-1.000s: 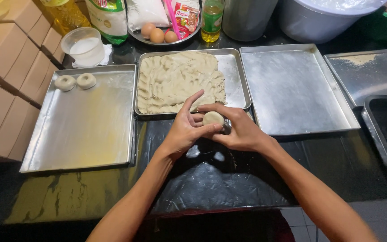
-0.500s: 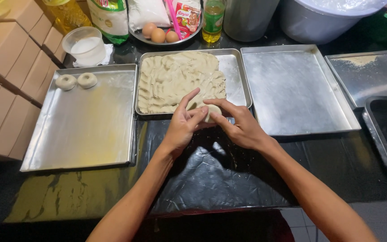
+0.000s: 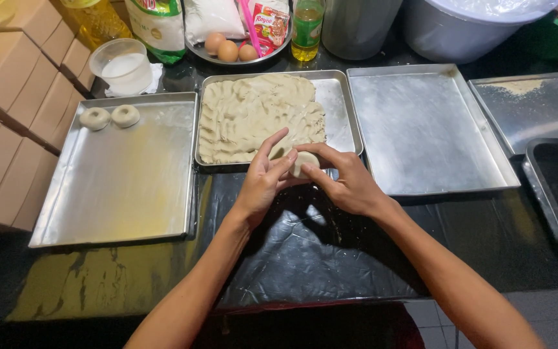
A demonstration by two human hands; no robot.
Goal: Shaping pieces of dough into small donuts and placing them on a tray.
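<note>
The left hand [image 3: 263, 184] and right hand [image 3: 347, 181] have lifted slightly toward the dough tray [image 3: 343, 97] since a second ago, fingers still curled around a small dough ball [image 3: 303, 161], so shaping continues. Two dough rings [image 3: 109, 117] sit on the greased tray [image 3: 124, 187] at left; black plastic sheeting [image 3: 292, 258] covers the table.

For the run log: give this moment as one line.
left hand + right hand: pinching dough piece | over black sheet | dough tray behind
</note>
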